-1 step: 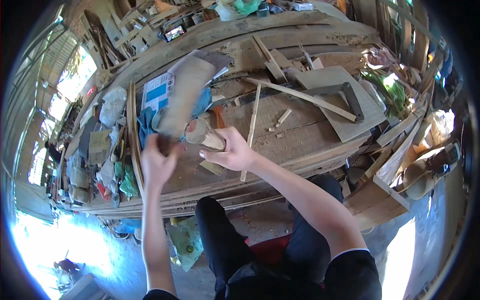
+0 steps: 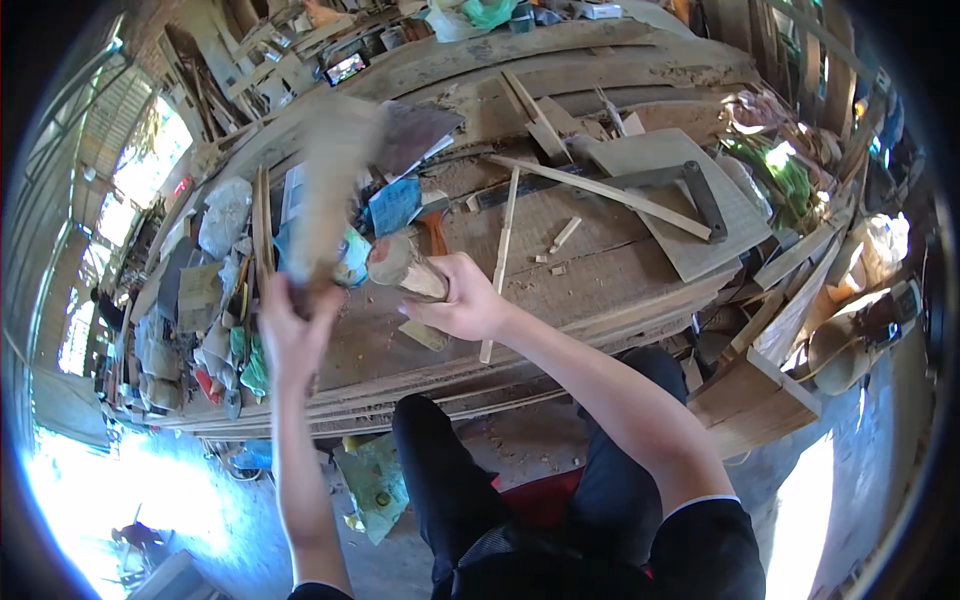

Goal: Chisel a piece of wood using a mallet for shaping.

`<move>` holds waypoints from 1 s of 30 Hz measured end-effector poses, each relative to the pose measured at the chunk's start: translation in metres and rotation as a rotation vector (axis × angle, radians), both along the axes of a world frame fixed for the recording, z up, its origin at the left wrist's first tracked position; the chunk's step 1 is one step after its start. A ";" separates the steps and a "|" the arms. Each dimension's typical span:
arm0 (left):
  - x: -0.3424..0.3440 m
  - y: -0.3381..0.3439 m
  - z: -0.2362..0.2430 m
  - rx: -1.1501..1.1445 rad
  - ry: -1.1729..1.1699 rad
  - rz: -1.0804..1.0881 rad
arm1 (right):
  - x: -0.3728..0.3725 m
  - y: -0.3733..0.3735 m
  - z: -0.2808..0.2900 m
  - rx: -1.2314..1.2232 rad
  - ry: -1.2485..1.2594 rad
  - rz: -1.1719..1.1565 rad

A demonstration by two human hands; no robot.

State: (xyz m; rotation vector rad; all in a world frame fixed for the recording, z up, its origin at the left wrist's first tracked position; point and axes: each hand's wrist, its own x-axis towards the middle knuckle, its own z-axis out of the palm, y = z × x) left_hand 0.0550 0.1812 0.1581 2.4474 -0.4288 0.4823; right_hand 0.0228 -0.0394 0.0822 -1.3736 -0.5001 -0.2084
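My left hand [image 2: 300, 325] is closed on a long pale wooden-looking piece [image 2: 340, 170], too motion-blurred to make out clearly, which rises above the bench. Just to its right, my right hand [image 2: 460, 295] grips a short, thick wooden block [image 2: 410, 270] with a rough round end. Behind the block are a blue-green item [image 2: 352, 258] and blue packaging [image 2: 395, 205]. An orange-handled tool [image 2: 436, 228] lies beside them on the worn wooden bench [image 2: 600, 290]. A thin wood strip [image 2: 500, 270] lies right of my right hand.
At the right, a flat board [image 2: 720, 240] lies under a dark metal square [image 2: 700, 190] and another strip [image 2: 590, 190]. Bags and offcuts [image 2: 225, 215] crowd the left end. A phone [image 2: 346, 67] stands at the back. My legs [image 2: 430, 460] are below the front edge.
My left hand and the blurred piece in it have shifted leftward, uncovering more of the blue items behind. My right hand and the block are nearly where they were.
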 end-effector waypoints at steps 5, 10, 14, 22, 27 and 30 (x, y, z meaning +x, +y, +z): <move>-0.046 0.079 0.077 -0.466 -0.072 -0.462 | 0.006 0.012 0.006 0.035 -0.010 0.011; -0.089 0.030 0.086 0.184 0.366 -0.342 | 0.005 0.002 -0.002 -0.062 -0.009 0.010; -0.093 0.083 0.094 0.129 -0.180 -0.186 | 0.014 0.008 -0.011 0.036 -0.039 0.013; -0.110 0.066 0.077 0.137 -0.136 -0.278 | 0.015 0.015 -0.016 0.025 -0.005 0.011; -0.101 0.054 0.055 0.342 -0.050 -0.130 | 0.004 0.007 -0.001 -0.139 0.045 0.006; -0.074 0.071 -0.003 -0.040 -0.091 -0.218 | 0.007 0.012 -0.010 -0.057 -0.035 -0.031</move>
